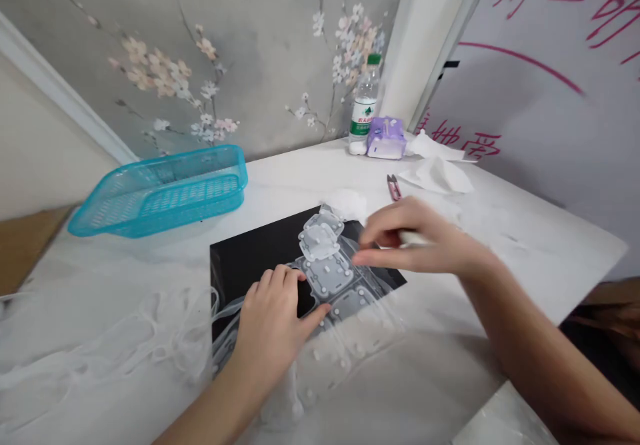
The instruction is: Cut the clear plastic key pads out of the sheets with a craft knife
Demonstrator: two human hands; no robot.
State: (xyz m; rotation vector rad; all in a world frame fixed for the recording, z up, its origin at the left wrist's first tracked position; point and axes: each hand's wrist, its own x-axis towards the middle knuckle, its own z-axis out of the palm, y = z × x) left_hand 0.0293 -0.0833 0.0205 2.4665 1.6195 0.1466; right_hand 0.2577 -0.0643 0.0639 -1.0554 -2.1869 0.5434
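A sheet of translucent moulded plastic pieces [327, 275], rounded squares with small raised knobs, lies partly on a black mat [255, 235] and partly on the white table. My left hand [275, 312] rests on the sheet and the mat, thumb and fingers apart. Over the sheet's right side, my right hand [407, 235] is curled, thumb and fingertips close together. A white stick-like thing [414, 238] shows inside its grip; its kind is unclear. Whether the right fingertips touch the sheet cannot be made out.
A blue plastic basket [160, 198] stands back left. Beyond my right hand lie small red-handled snips [395, 188] and white tissues [437, 174]. A water bottle [363, 108] and a purple tissue pack [387, 138] stand against the wall. Clear plastic strips [150, 332] cover the left side.
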